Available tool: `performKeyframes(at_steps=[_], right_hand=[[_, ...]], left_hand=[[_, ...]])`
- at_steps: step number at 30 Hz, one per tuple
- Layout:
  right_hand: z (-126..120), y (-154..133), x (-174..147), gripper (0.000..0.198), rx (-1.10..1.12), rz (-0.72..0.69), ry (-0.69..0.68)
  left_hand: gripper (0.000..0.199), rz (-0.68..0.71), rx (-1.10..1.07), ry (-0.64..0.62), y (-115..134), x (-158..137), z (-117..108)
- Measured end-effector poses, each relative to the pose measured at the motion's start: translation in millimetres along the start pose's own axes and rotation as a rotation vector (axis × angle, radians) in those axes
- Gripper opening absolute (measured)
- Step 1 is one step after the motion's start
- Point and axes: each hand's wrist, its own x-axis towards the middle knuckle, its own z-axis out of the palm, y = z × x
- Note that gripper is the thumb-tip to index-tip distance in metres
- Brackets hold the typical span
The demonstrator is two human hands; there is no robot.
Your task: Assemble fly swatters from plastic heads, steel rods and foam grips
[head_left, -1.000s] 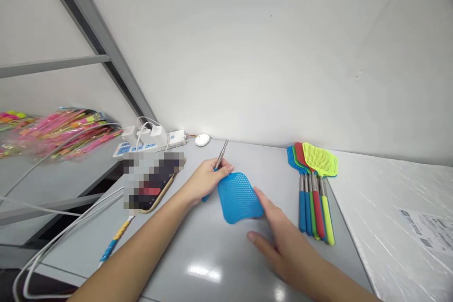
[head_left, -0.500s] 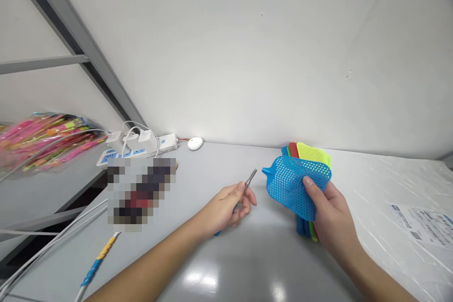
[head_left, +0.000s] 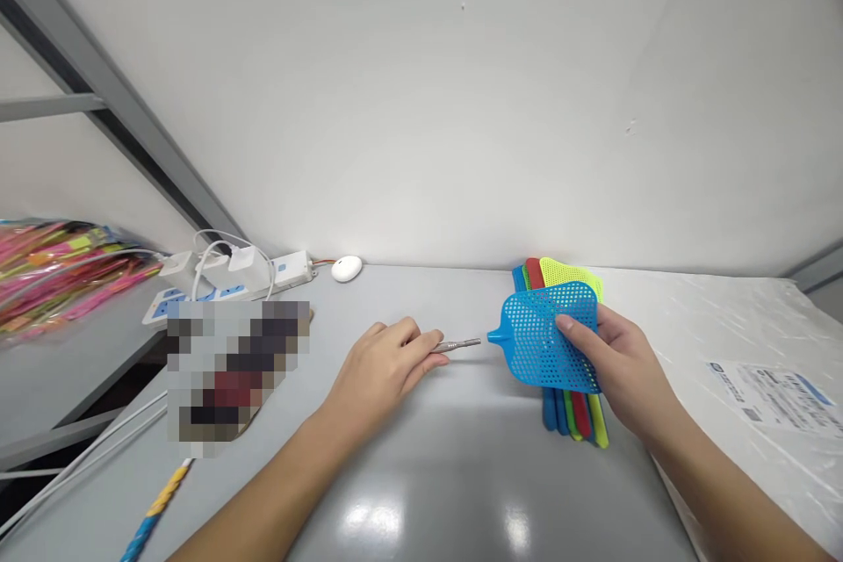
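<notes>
My left hand (head_left: 395,364) is closed around a metal telescopic rod (head_left: 461,344), whose thin tip points right; the rest of the rod is hidden by the hand. My right hand (head_left: 616,360) pinches the far edge of a blue perforated fly swatter head (head_left: 543,338) between thumb and fingers. The head's narrow socket faces the rod tip, with a small gap between them. Behind and below that head lies a pile of fly swatter parts in yellow (head_left: 572,274), red, green and blue, partly covered by it.
At the back left are a power strip (head_left: 290,270) with plugs and a white oval device (head_left: 346,269). A blurred-out object (head_left: 237,378) lies left of my forearm. A plastic-wrapped package (head_left: 744,316) is at the right. Bagged colourful items (head_left: 72,277) sit far left.
My left hand has turned over, bringing the rod from a slanted angle to nearly level. The blue head has been levelled so its socket lines up with the rod. The view has shifted slightly.
</notes>
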Motion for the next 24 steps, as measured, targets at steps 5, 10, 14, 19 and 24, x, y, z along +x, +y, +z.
performKeyframes(at_steps=[5, 10, 14, 19, 24], right_hand=[[-1.4, 1.7, -0.2, 0.040, -0.090, -0.021, -0.022], [-1.2, 1.3, -0.5, 0.038, -0.120, -0.032, -0.026], [-0.7, 1.3, -0.6, 0.036, -0.162, -0.050, -0.029], [-0.2, -1.0, -2.4, 0.035, -0.208, -0.085, -0.012], [-0.9, -2.3, -3.8, 0.034, -0.250, -0.103, 0.001]], left_hand=[[0.036, 0.019, 0.018, 0.031, 2.1, -1.0, -1.1], [0.033, 0.013, 0.044, 0.019, 1.8, -0.6, -1.8], [0.034, 0.013, 0.054, 0.011, 1.8, -0.3, -2.5], [0.033, 0.022, 0.065, 0.013, 3.0, -1.1, -3.4], [0.034, 0.042, 0.070, 0.018, 4.0, -0.9, -2.8]])
